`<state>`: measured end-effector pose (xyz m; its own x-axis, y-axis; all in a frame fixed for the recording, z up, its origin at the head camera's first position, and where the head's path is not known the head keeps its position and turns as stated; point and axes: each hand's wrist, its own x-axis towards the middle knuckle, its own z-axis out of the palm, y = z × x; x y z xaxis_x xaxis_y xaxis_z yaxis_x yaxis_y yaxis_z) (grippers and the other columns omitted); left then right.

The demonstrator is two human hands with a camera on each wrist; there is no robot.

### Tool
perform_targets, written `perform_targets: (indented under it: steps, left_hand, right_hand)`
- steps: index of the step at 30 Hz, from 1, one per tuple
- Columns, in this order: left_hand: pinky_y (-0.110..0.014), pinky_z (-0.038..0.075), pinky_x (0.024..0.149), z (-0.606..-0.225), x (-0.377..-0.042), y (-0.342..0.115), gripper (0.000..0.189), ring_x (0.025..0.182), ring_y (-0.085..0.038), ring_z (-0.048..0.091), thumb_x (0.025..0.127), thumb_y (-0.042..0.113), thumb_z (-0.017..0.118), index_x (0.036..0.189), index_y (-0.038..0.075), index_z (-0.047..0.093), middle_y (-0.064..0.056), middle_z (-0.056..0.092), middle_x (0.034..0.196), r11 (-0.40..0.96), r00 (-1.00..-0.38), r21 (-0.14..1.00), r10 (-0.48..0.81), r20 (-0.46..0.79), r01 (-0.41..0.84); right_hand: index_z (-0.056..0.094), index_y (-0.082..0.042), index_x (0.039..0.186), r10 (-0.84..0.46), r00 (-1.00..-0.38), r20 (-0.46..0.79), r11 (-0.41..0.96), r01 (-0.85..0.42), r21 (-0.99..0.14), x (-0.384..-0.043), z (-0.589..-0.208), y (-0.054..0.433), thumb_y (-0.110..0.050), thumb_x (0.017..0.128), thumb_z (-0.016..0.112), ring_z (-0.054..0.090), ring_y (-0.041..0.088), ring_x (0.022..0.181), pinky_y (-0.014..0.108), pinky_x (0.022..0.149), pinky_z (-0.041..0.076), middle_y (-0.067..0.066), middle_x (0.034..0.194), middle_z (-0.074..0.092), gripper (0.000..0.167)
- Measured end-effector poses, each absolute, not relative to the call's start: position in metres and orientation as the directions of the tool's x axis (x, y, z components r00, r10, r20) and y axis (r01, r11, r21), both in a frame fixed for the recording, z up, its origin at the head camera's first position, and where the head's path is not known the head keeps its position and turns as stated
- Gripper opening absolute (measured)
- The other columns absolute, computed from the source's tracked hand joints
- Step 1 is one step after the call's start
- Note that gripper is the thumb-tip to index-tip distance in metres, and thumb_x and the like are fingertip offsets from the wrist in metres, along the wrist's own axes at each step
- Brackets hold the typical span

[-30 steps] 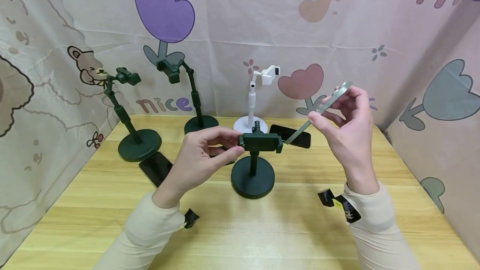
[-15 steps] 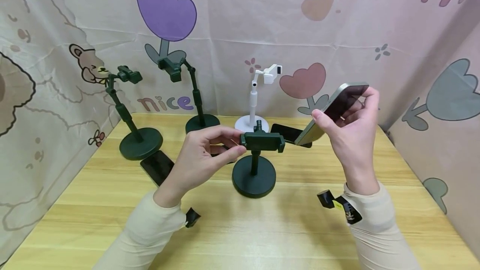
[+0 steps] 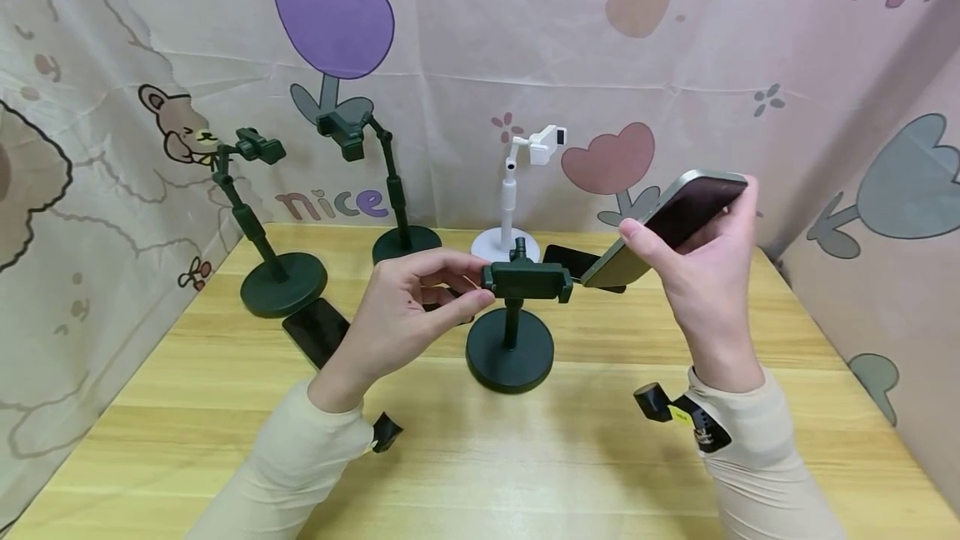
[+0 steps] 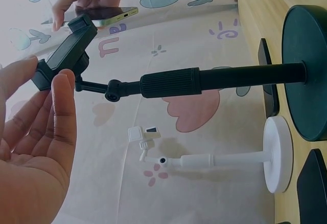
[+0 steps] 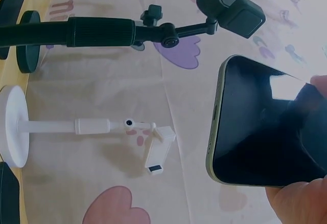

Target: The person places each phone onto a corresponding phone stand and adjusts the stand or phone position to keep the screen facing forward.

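In the head view a dark green phone stand (image 3: 512, 327) stands upright on the table, its clamp level and holding no phone. My left hand (image 3: 405, 315) pinches the clamp's left end between thumb and fingers; the left wrist view shows the same grip on the clamp (image 4: 66, 50). To the right, my right hand (image 3: 708, 290) grips a smartphone (image 3: 667, 227) with a pale green frame by its edges, tilted with its dark screen partly toward me. The phone's (image 5: 265, 127) lower corner is close to the clamp's right end but apart from it.
Two more green phone stands (image 3: 281, 286) (image 3: 405, 244) and a white phone stand (image 3: 504, 242) stand at the back. One dark phone (image 3: 318, 332) lies at left, another (image 3: 573, 259) behind the clamp. A printed cloth (image 3: 465, 40) hangs behind the table.
My right hand has turned the smartphone from nearly edge-on so that its dark screen shows, and has shifted slightly right. The left hand keeps its pinch on the clamp.
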<state>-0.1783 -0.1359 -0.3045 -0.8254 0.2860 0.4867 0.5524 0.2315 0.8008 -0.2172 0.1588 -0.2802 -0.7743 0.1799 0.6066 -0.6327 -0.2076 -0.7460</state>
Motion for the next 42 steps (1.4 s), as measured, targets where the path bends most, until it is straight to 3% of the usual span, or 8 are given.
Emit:
perform_targets:
  steps: [16,34,42]
  left_hand:
    - [-0.031,0.067,0.077,-0.306,-0.180,-0.137,0.028,0.089,-0.018,0.074,0.092,0.006,0.085,0.119,0.008,0.078,-0.005,0.080,0.104,0.235,-0.830,0.805,0.291,0.476,0.544]
    - [-0.037,0.068,0.078,-0.306,-0.180,-0.138,0.028,0.089,-0.017,0.075,0.092,0.008,0.085,0.119,0.009,0.078,-0.004,0.080,0.106,0.244,-0.838,0.811,0.290,0.461,0.531]
    - [-0.032,0.067,0.078,-0.306,-0.180,-0.138,0.028,0.088,-0.016,0.076,0.093,0.007,0.084,0.120,0.009,0.078,-0.005,0.081,0.105,0.242,-0.840,0.814,0.291,0.458,0.528]
  right_hand:
    - [0.047,-0.008,0.111,0.213,-0.707,0.675,-0.264,-0.707,-0.656,-0.208,-0.267,0.152,0.022,0.072,0.078,0.060,0.024,0.074,0.025,0.069,0.056,0.011,0.086,0.058,0.058]
    - [0.050,-0.005,0.113,0.226,-0.658,0.718,-0.257,-0.752,-0.608,-0.197,-0.248,0.132,0.021,0.070,0.079,0.059,0.025,0.079,0.028,0.070,0.054,0.013,0.090,0.059,0.058]
    - [0.050,-0.002,0.114,0.247,-0.645,0.723,-0.300,-0.760,-0.576,-0.192,-0.241,0.121,0.020,0.069,0.079,0.059,0.027,0.081,0.029,0.071,0.055,0.014,0.093,0.059,0.058]
